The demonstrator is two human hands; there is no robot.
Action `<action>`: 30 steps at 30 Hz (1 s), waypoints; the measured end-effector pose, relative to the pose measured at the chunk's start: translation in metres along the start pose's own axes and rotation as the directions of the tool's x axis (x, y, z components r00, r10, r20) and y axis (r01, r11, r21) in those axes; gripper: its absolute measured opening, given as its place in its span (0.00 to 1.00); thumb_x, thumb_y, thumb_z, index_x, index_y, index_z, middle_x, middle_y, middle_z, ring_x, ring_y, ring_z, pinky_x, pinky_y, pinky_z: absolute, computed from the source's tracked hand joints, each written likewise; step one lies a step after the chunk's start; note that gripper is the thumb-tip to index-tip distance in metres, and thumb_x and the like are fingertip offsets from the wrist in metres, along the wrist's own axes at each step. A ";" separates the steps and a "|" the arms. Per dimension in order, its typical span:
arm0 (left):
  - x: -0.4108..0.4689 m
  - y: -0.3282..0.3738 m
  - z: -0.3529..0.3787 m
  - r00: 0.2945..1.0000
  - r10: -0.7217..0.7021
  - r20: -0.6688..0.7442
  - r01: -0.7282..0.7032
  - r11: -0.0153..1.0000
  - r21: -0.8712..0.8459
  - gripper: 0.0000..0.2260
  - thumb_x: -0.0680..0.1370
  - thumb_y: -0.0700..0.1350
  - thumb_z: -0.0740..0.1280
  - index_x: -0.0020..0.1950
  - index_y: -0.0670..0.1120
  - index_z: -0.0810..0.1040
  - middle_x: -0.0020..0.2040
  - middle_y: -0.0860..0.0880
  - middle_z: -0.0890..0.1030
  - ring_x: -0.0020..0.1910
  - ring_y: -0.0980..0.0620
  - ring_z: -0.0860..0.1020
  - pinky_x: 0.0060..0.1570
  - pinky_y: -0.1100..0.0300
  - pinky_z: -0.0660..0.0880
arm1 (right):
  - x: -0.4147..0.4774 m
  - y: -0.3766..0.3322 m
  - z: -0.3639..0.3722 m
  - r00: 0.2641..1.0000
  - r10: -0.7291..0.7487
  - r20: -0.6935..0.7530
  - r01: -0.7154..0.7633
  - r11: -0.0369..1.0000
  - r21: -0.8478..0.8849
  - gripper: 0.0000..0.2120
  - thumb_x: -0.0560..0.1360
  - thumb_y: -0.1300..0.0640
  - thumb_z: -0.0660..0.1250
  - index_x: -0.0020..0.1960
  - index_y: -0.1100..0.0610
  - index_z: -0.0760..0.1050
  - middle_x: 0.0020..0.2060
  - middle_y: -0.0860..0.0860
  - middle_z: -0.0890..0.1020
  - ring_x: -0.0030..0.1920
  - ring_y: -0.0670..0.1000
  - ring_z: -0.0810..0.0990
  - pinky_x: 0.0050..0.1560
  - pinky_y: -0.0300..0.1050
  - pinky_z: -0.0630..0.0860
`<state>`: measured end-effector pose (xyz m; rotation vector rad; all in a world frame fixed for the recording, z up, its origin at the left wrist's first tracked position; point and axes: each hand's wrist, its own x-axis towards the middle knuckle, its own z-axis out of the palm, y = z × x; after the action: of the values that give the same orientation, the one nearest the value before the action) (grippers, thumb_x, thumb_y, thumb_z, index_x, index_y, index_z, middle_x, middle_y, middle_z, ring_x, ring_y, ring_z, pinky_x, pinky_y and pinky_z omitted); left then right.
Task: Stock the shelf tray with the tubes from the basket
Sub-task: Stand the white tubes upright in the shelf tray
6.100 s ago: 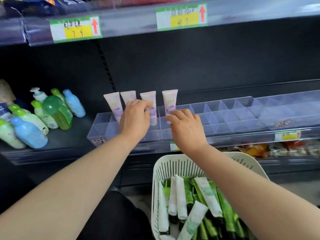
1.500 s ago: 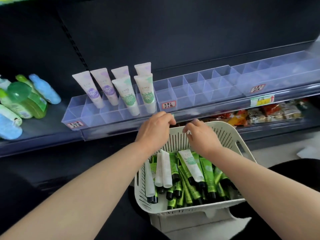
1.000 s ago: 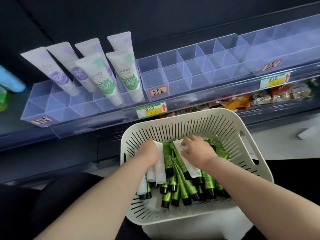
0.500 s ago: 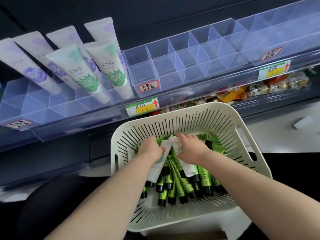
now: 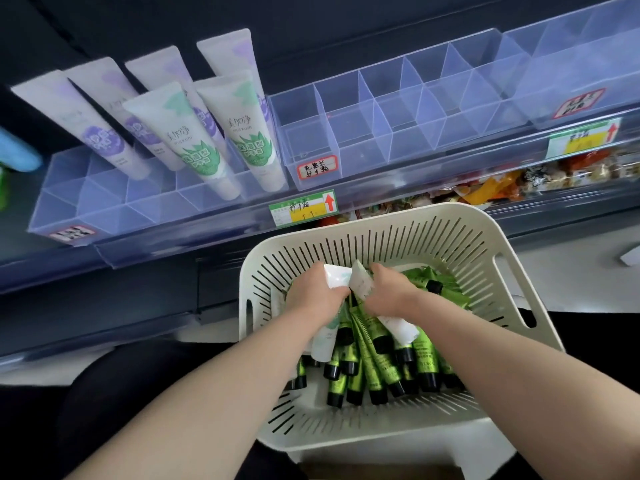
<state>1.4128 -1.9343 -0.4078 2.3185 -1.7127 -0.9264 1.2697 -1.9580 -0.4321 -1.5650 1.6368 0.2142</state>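
While I lean over: both my hands are down in the white basket (image 5: pixel 512 271).
My left hand (image 5: pixel 313 296): shut around one white tube (image 5: pixel 330 306) — its flat end sticks up past my thumb, cap end points back at me.
My right hand (image 5: pixel 388 296): shut around one more white tube (image 5: pixel 388 318), flat end up, long way slanting down to the right.
Green tubes (image 5: pixel 372 362): a heap, too many to count; black caps mostly point at me.
Shelf tray (image 5: pixel 86 202): six tubes stand up in it — four purple (image 5: pixel 100 140) at the back, two green-leaf (image 5: pixel 201 154) in front, caps down.
Clear tray on the right (image 5: pixel 381 133): its slots hold no tubes.
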 end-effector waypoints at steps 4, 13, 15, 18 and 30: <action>-0.007 -0.004 -0.017 0.993 0.083 -0.084 -0.091 0.991 -0.096 0.14 0.77 0.51 0.68 0.59 0.47 0.73 0.49 0.49 0.79 0.47 0.47 0.77 0.41 0.55 0.72 | -0.010 0.007 -0.001 0.984 -0.099 -0.151 0.097 0.995 -0.018 0.10 0.72 0.50 0.64 0.51 0.51 0.75 0.46 0.53 0.77 0.45 0.55 0.77 0.41 0.48 0.77; -0.041 -0.006 -0.076 0.925 0.168 -0.342 -0.235 0.957 -0.168 0.06 0.78 0.50 0.66 0.50 0.49 0.72 0.43 0.51 0.79 0.43 0.48 0.76 0.41 0.53 0.73 | -0.070 -0.028 -0.044 0.834 -0.371 -0.408 0.363 0.926 -0.099 0.13 0.76 0.49 0.61 0.57 0.53 0.68 0.42 0.50 0.79 0.43 0.56 0.78 0.38 0.46 0.71; -0.053 -0.007 -0.094 0.888 0.181 -0.423 -0.276 0.945 -0.174 0.05 0.78 0.50 0.66 0.52 0.52 0.72 0.45 0.52 0.79 0.44 0.49 0.76 0.41 0.55 0.71 | -0.088 -0.049 -0.047 0.787 -0.448 -0.424 0.426 0.892 -0.152 0.15 0.75 0.49 0.61 0.60 0.50 0.66 0.41 0.49 0.79 0.42 0.54 0.78 0.39 0.47 0.73; -0.072 -0.012 -0.121 0.829 0.179 -0.530 -0.331 0.921 -0.207 0.04 0.79 0.49 0.64 0.51 0.53 0.70 0.46 0.51 0.79 0.44 0.49 0.76 0.40 0.56 0.68 | -0.111 -0.080 -0.049 0.687 -0.543 -0.483 0.518 0.832 -0.199 0.12 0.78 0.46 0.58 0.58 0.50 0.68 0.41 0.47 0.77 0.42 0.52 0.75 0.38 0.46 0.68; -0.096 -0.067 -0.276 0.494 -0.120 -0.861 -0.359 0.874 -0.328 0.02 0.79 0.48 0.62 0.48 0.51 0.72 0.38 0.55 0.75 0.40 0.49 0.74 0.39 0.55 0.69 | -0.178 -0.236 -0.088 0.333 -0.736 -0.589 0.812 0.542 -0.218 0.05 0.77 0.54 0.63 0.52 0.53 0.74 0.40 0.49 0.79 0.40 0.51 0.76 0.37 0.47 0.73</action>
<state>1.5984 -1.8953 -0.1750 1.7453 -1.0055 -0.0120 1.4167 -1.9307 -0.1622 -2.2941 1.0534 -1.0387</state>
